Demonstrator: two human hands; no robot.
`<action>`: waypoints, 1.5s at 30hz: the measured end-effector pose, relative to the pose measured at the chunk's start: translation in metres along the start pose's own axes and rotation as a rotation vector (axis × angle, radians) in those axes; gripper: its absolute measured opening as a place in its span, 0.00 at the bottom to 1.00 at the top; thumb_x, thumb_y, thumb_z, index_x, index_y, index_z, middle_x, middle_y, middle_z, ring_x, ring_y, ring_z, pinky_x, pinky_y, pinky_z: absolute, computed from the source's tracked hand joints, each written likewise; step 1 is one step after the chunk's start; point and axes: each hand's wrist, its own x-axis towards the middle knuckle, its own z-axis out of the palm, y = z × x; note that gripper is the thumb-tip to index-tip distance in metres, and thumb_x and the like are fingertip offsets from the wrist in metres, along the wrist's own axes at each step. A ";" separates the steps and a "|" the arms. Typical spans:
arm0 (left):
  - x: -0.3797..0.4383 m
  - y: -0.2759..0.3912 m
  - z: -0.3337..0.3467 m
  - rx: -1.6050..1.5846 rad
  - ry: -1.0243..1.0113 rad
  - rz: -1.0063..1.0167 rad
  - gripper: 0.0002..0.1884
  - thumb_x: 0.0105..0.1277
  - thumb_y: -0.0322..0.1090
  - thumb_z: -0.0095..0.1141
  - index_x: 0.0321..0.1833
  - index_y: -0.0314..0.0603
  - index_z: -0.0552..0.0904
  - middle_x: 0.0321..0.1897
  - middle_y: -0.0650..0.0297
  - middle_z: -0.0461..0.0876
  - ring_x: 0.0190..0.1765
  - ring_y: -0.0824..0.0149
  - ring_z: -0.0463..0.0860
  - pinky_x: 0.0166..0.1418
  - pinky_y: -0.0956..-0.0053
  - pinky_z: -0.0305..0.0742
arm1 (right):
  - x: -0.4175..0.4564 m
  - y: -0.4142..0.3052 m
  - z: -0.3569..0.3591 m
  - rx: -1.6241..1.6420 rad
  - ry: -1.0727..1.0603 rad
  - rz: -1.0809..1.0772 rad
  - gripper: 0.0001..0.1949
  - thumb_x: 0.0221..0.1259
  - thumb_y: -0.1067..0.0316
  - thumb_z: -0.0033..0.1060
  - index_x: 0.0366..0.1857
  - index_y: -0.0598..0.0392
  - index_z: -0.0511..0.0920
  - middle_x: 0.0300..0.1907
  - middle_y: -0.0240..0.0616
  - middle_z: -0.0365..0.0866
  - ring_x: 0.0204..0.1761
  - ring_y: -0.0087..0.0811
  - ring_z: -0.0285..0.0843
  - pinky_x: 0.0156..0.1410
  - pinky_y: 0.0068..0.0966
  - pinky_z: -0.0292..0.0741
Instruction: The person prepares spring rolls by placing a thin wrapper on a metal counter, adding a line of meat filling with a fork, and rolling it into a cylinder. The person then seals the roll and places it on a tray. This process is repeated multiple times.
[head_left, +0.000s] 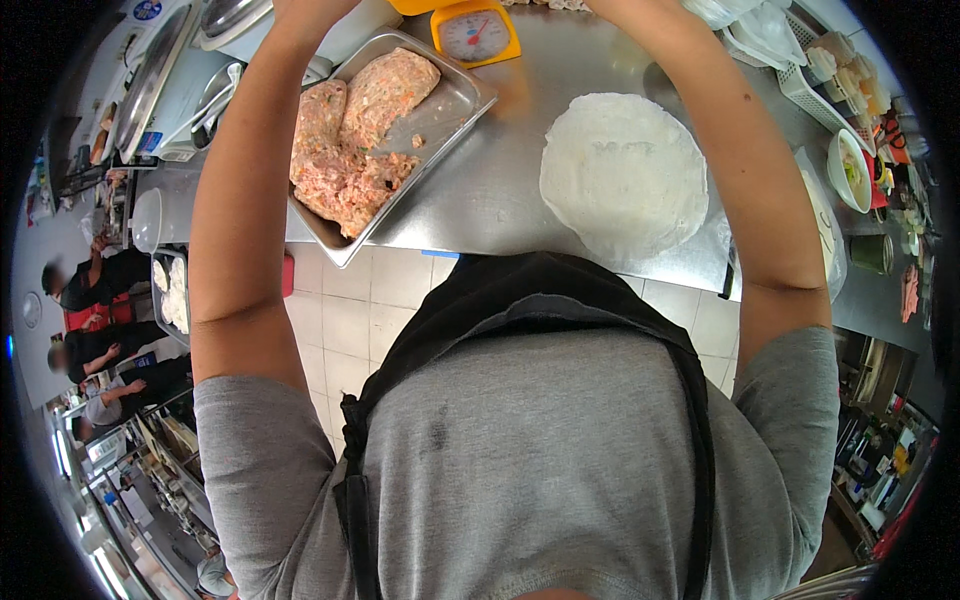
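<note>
Both of my hands reach past the top edge of the view; only the forearms show. Before me is a stainless steel worktable (502, 172). On its left a metal tray (450, 154) holds raw minced filling (352, 142) with orange and green bits, heaped toward the tray's left side. An orange dial scale (474, 36) stands behind the tray, between my forearms. To the right lie round white wrapper sheets (624, 174), thin and floury, near the table's front edge. At the top edge, pale pleated pieces (551, 3) are partly cut off.
At right are a white plastic basket (825, 97), a white bowl of food (849, 171) and a plastic bag (823, 225). Lidded containers (161, 82) stand at left, with a tray of white pieces (172, 292) below. Several people (105, 277) are farther off at left.
</note>
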 end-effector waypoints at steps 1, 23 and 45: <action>-0.001 0.001 0.000 -0.002 0.001 0.011 0.14 0.64 0.35 0.54 0.46 0.46 0.91 0.40 0.45 0.88 0.47 0.45 0.88 0.54 0.57 0.82 | -0.001 0.002 -0.002 -0.008 0.014 -0.003 0.17 0.54 0.73 0.59 0.45 0.42 0.91 0.35 0.52 0.85 0.41 0.53 0.86 0.47 0.46 0.81; 0.004 0.020 0.048 0.032 -0.280 -0.251 0.16 0.70 0.44 0.53 0.56 0.66 0.89 0.49 0.60 0.89 0.51 0.58 0.88 0.55 0.63 0.81 | 0.029 0.008 0.023 -0.018 -0.120 0.084 0.15 0.62 0.69 0.57 0.47 0.40 0.89 0.40 0.53 0.85 0.46 0.51 0.86 0.49 0.45 0.82; -0.107 -0.006 -0.076 0.035 0.020 -0.170 0.13 0.73 0.43 0.56 0.54 0.61 0.89 0.36 0.54 0.89 0.41 0.50 0.88 0.44 0.59 0.80 | -0.028 -0.073 -0.010 0.272 0.093 -0.033 0.17 0.61 0.74 0.53 0.49 0.42 0.87 0.38 0.46 0.82 0.44 0.47 0.83 0.49 0.42 0.80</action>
